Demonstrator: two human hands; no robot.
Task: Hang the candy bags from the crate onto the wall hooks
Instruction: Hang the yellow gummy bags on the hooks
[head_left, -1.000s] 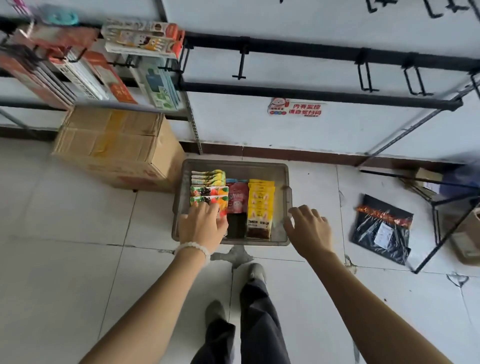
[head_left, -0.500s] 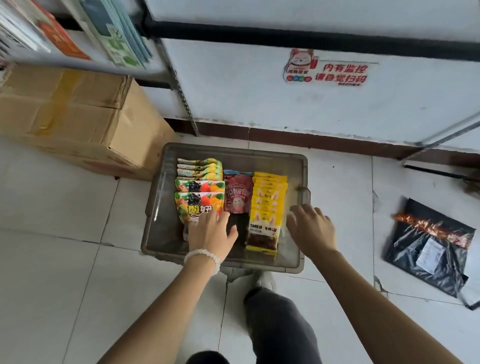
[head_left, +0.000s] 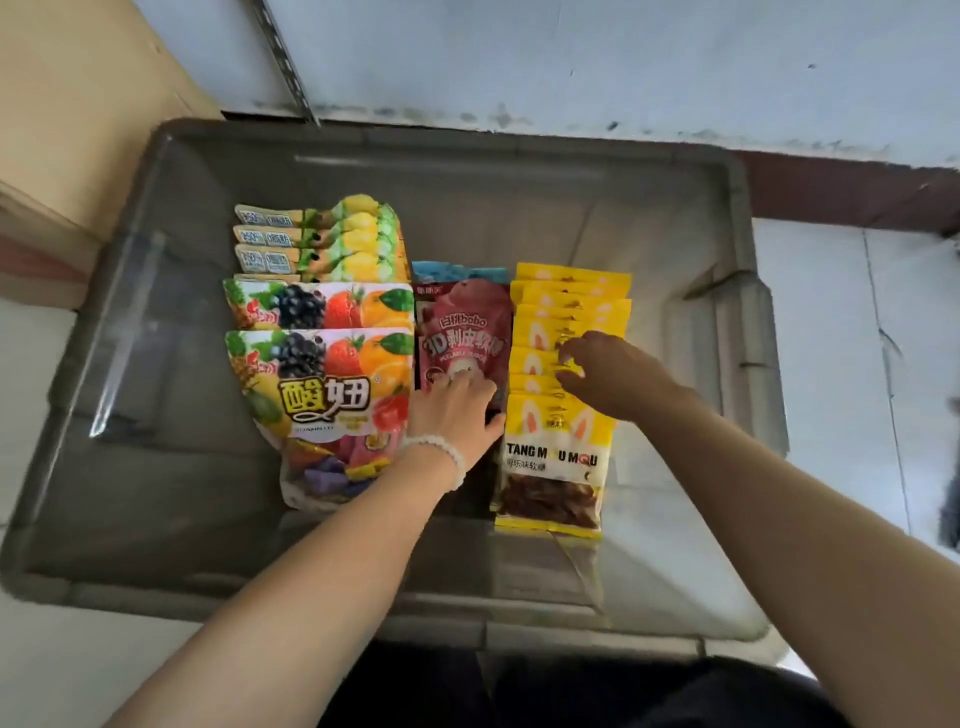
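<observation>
A grey see-through crate on the floor fills the view. Inside lie fruit-print candy bags at the left, with a green-and-yellow stack behind them. A red peach bag lies in the middle over a blue one, and a fanned stack of yellow bunny bags lies to the right. My left hand, with a bead bracelet, rests with fingers laid on the red bag's lower part. My right hand is on the yellow stack, bent fingertips touching the bags' headers; no bag is lifted. No wall hooks are in view.
A cardboard box stands against the crate's left rear corner. The white wall with a dark skirting runs just behind the crate, and a slotted metal upright meets the floor there. My dark trouser legs are at the crate's near edge.
The view has dropped close over the crate. My right hand moved from the crate's right rim onto the yellow stack. My left hand shifted from the fruit bags to the red bag.
</observation>
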